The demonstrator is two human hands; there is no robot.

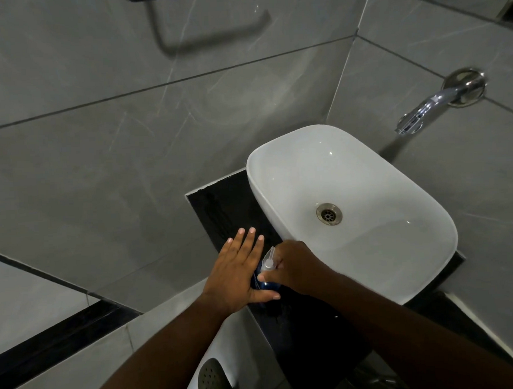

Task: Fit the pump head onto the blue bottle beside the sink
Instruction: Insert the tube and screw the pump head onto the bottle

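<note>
Nearest, the left hand (pixel 238 272) lies flat and spread against the side of the small blue plastic bottle (pixel 267 284), thumb under it, bracing rather than gripping. The right hand (pixel 297 266) is closed around the clear plastic pump head (pixel 267 260) at the bottle's neck, on the black stone counter (pixel 220 208) just beside the white oval ceramic basin (pixel 366 164). It looks light and slick — better gripped round the body, pump held by its collar, not its thin nozzle.
</note>
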